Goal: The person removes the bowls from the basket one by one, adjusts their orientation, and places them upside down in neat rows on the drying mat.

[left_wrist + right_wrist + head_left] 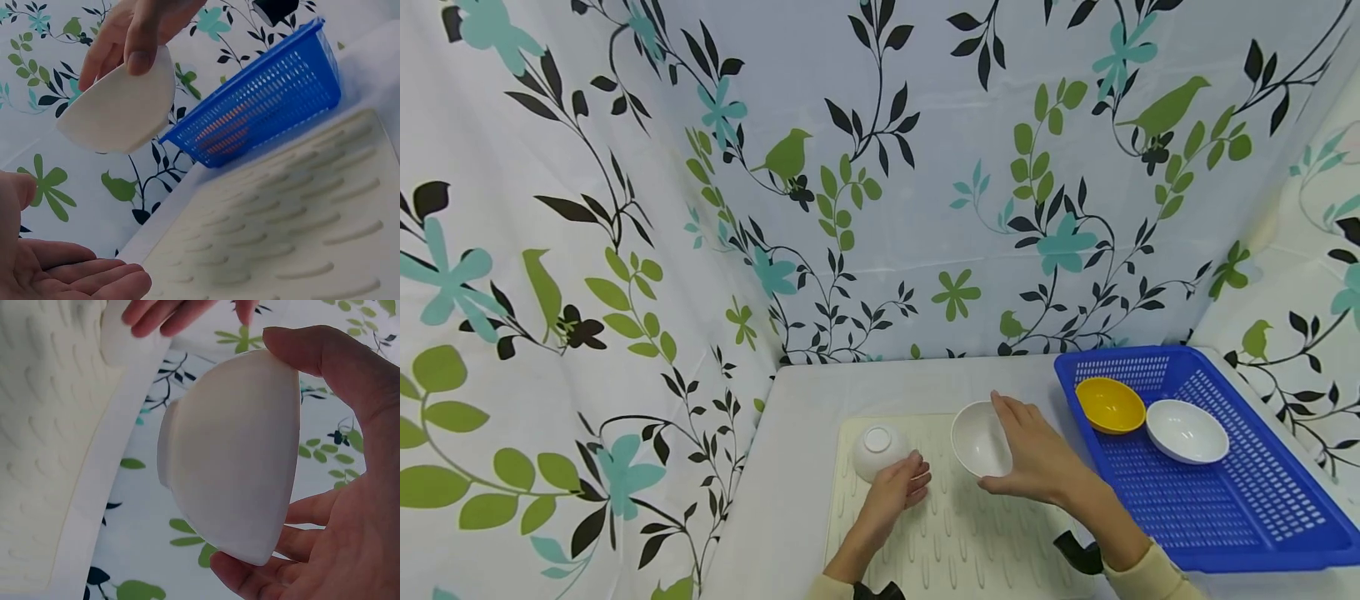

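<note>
My right hand (1030,454) grips a white bowl (981,439) by the rim, thumb on one side and fingers on the other. It holds the bowl tilted on its side just above a cream ribbed drying mat (955,533). The right wrist view shows that bowl (237,469) from its outside, foot ring turned toward the mat (44,425). A second white bowl (878,450) sits upside down on the mat's far left corner. My left hand (913,482) lies beside it with relaxed fingers; in the left wrist view the palm (75,275) is empty, under the held bowl (119,112).
A blue perforated basket (1195,500) stands to the right of the mat, with a yellow bowl (1108,405) and a white bowl (1186,431) at its far end. Floral curtain walls close off the white table (797,467) at the back and both sides.
</note>
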Demonstrator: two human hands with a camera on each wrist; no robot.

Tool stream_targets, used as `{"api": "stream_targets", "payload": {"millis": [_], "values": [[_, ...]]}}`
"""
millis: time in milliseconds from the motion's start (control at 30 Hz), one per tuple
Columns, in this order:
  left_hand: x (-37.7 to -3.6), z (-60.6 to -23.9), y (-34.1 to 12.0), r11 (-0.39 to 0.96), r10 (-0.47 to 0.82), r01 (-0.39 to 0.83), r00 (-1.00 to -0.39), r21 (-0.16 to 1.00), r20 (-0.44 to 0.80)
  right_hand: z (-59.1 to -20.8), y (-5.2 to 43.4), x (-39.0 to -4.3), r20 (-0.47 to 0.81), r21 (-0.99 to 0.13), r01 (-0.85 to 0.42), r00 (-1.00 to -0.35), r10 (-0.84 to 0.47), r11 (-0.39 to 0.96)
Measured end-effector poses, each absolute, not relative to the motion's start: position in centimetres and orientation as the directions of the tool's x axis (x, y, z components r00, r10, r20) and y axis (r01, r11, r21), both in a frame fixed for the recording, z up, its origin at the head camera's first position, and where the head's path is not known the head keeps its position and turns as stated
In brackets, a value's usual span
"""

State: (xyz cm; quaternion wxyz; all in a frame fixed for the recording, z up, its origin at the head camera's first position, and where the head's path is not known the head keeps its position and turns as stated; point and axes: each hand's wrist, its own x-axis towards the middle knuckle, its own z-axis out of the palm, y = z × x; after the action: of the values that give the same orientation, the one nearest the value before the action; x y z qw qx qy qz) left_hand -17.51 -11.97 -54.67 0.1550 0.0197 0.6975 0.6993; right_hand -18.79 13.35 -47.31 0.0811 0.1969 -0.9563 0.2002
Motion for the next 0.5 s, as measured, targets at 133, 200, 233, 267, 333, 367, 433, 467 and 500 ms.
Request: {"api": "stream_targets", "payload": {"millis": [133, 200, 233, 267, 333, 367, 433, 467, 500], "values": [[-17.7, -54.9, -11.4, -0.162, 0.354, -0.303, -0.906, 0.939, -0.231, -47.5, 12.2, -18.8, 0.239, -0.377, -0.437, -0.898, -0.369, 0.817], [-17.8, -55.0, -11.2, -0.234, 0.388, -0.339, -0.892, 0.911, -0.232, -47.6, 11.8, -18.8, 0.237, -0.389, -0.449, -0.893, -0.383, 0.804], [-17.8, -55.1, -11.2, -0.262, 0.399, -0.353, -0.887, 0.898, -0.232, -47.6, 11.6, -18.7, 0.239, -0.395, -0.457, -0.889, -0.391, 0.797], [-17.8, -55.1, -11.2, -0.288, 0.413, -0.367, -0.881, 0.885, -0.231, -47.7, 11.4, -18.8, 0.241, -0.396, -0.465, -0.885, -0.399, 0.792], [-17.8, -55.2, -11.2, -0.324, 0.439, -0.385, -0.870, 0.864, -0.224, -47.8, 11.1, -18.8, 0.246, -0.399, -0.479, -0.877, -0.412, 0.782], [-17.8, -55.3, -11.2, -0.342, 0.449, -0.398, -0.865, 0.851, -0.224, -47.8, 11.0, -18.7, 0.249, -0.398, -0.485, -0.874, -0.417, 0.778], [-17.8, -55.3, -11.3, -0.370, 0.469, -0.415, -0.856, 0.831, -0.219, -48.0, 10.7, -18.8, 0.255, -0.393, -0.494, -0.869, -0.425, 0.775], [-17.8, -55.3, -11.4, -0.381, 0.479, -0.420, -0.851, 0.824, -0.213, -48.0, 10.6, -18.8, 0.256, -0.391, -0.497, -0.867, -0.428, 0.774], [-17.8, -55.3, -11.4, -0.391, 0.485, -0.424, -0.849, 0.817, -0.209, -48.1, 10.5, -18.8, 0.252, -0.388, -0.498, -0.867, -0.430, 0.776]]}}
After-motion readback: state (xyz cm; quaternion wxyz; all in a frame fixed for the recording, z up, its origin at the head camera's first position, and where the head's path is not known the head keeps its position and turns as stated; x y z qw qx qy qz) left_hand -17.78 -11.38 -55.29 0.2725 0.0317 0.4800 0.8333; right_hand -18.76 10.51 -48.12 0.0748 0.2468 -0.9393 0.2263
